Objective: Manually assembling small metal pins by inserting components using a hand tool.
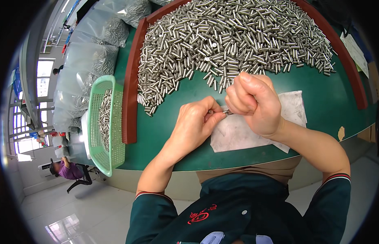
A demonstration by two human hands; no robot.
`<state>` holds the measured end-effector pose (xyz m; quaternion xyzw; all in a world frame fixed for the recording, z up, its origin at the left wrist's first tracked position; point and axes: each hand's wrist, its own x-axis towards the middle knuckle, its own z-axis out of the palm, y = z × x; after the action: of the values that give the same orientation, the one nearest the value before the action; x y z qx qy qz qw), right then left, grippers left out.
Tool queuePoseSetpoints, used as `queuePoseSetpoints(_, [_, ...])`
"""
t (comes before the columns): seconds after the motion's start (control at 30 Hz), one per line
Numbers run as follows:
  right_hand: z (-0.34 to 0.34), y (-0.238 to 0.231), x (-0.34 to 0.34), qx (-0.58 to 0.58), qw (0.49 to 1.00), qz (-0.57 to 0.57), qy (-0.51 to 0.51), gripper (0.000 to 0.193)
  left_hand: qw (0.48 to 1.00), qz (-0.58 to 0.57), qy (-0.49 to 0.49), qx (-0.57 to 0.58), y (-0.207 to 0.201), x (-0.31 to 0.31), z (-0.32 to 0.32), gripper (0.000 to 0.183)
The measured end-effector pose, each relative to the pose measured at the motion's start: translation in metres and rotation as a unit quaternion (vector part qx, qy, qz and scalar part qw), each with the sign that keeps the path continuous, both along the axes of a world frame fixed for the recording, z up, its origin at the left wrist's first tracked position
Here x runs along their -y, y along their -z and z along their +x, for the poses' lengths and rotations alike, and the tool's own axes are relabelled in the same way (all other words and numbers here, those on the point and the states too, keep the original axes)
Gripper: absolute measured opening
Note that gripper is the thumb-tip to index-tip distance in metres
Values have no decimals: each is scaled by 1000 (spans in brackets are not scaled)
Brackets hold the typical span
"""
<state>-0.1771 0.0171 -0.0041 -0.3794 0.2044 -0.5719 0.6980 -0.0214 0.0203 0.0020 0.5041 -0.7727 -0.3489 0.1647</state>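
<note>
My left hand (194, 124) is closed, with thumb and forefinger pinching a small shiny metal pin (227, 112). Right beside it my right hand (256, 106) is curled into a fist, its fingers close against the pin's far end. What sits inside that fist is hidden. Under both hands lies a smudged white cloth (238, 136) on the green tabletop (165, 134). Beyond the hands spreads a big heap of similar metal pins (234, 38), a few of them straying toward me.
Dark red rails (131, 89) border the heap. Left of them stands a light green perforated basket (116, 134) with pins in it. Clear plastic bags (85, 61) of pins line the far left. Papers (354, 53) lie at the right. Another person (71, 170) sits in the background.
</note>
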Motion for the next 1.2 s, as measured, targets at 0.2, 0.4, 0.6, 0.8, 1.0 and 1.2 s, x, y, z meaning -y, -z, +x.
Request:
queuePoseSetpoints(0.2, [4, 0, -3, -15, 1000, -10, 0, 41, 1000, -11, -1, -4, 0, 0, -1, 13])
queuePoseSetpoints(0.4, [6, 4, -7, -80, 994, -77, -6, 36, 999, -39, 14, 6, -4, 2, -2, 14])
queuePoseSetpoints(0.6, [7, 1, -6, -75, 995, -58, 6, 35, 999, -33, 10, -3, -8, 2, -6, 12])
queuePoseSetpoints(0.8, [-10, -12, 10, 73, 996, 47, 9, 42, 992, 63, -49, -95, -3, 3, 9, 13])
queuePoseSetpoints(1.0, [-20, -12, 18, 118, 991, 56, 26, 40, 814, 367, -81, -443, 6, 21, 25, 11])
queuePoseSetpoints(1.2, [-22, -10, 21, 109, 992, 63, 30, 40, 779, 385, -144, -473, 0, 23, 17, 24])
